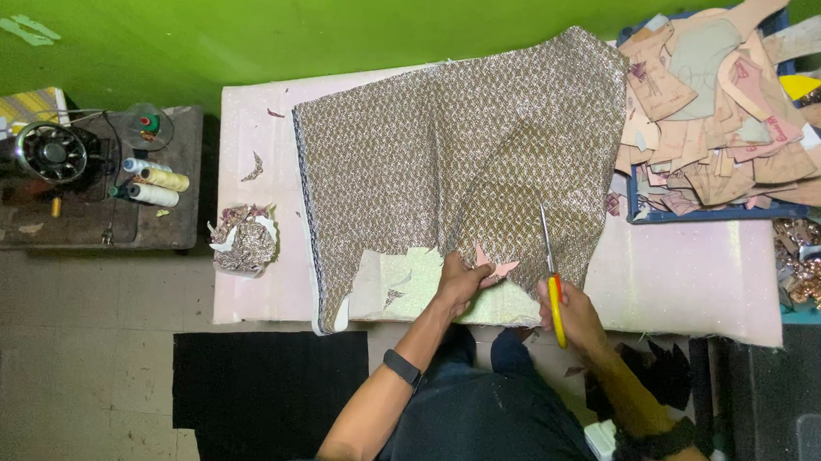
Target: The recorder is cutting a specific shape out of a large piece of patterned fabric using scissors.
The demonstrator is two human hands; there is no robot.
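The patterned fabric (453, 157) is woven cloth, matt brown with a faint metallic shimmer. Beneath it the table cover (693, 276) looks pale pink and softly glittery. The scissors (551, 268) have smooth steel blades and glossy yellow plastic handles. The pattern pieces (723, 98) in the blue tray are matt tan card. The thread spools (157, 187) have a slight sheen
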